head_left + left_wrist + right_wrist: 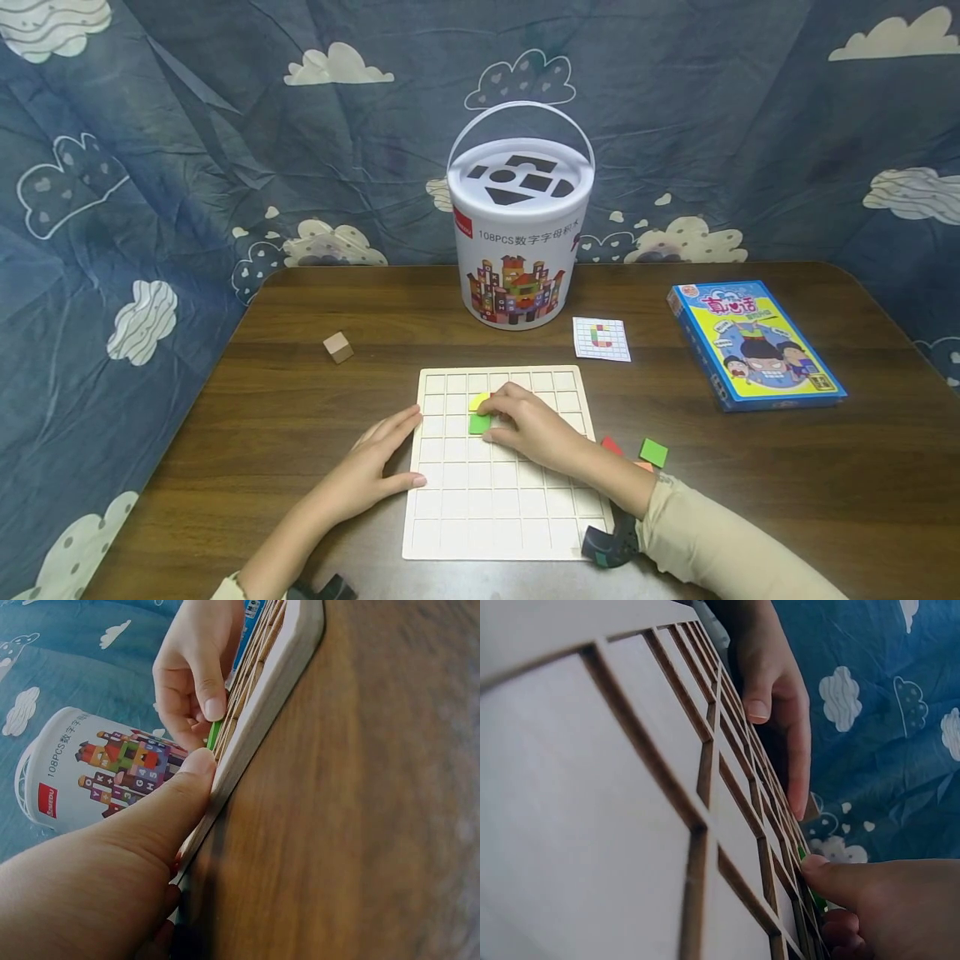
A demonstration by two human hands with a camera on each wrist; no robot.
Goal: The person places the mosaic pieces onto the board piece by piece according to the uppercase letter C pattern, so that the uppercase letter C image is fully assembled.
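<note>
My left hand (371, 462) lies at the left edge of a pale wooden grid board (450, 533), its fingers fairly straight and touching the rim, thumb apart. Over the board's upper part, my right hand (532, 425) has thumb and index finger curled at a green square tile (479, 425), which it pinches. In the left wrist view, the right thumb presses close to the green tile (214, 733). A yellow tile (477, 402) sits just above the green one, partly covered by the index finger. A sliver of red shows beside it, mostly hidden by the fingers.
Loose green (654, 453) and red (612, 446) tiles lie right of the board, partly behind the right forearm. Behind the board stand a white bucket (517, 242) and a small pattern card (602, 339). A wooden cube (338, 347) is at left, a blue-yellow box (757, 346) at right.
</note>
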